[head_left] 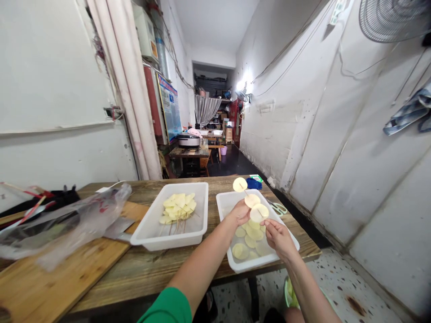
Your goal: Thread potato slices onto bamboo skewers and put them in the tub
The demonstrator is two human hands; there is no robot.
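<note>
My left hand (239,212) is closed around a thin skewer that carries round potato slices (240,184), held above the right white tray (225,200). My right hand (279,236) pinches the lowest slice (259,213) on that skewer. Loose potato slices (251,237) lie in water inside the right tray. The left white tray (148,231) holds several finished potato skewers (178,207).
A wooden cutting board (50,278) with a knife blade (117,228) and a crumpled plastic bag (63,224) lies at the left of the wooden table (144,269). Scissors (279,208) and a blue object (253,183) sit by the wall side. A corridor stretches ahead.
</note>
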